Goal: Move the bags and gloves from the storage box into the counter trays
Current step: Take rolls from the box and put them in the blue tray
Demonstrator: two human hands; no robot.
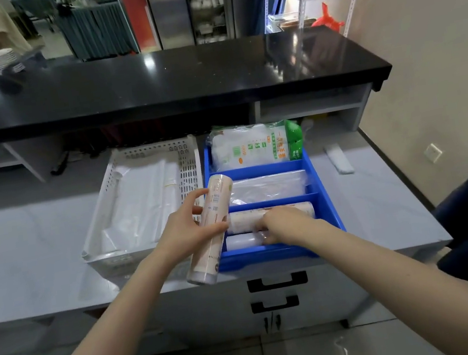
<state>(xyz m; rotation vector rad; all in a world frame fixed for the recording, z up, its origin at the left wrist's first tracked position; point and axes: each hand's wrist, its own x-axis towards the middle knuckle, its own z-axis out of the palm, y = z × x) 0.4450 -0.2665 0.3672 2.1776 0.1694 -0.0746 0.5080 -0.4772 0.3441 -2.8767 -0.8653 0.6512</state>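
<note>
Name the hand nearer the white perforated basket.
Left. The left hand, gripping a roll of bags, is right beside the basket; the right hand is farther right, in the front compartment of the blue tray.

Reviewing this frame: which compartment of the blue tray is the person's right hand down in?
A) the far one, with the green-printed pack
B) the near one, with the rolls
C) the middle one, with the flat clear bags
B: the right hand is down among the rolls in the nearest compartment of the blue tray, while the left hand holds a separate roll over the tray's left edge.
</note>
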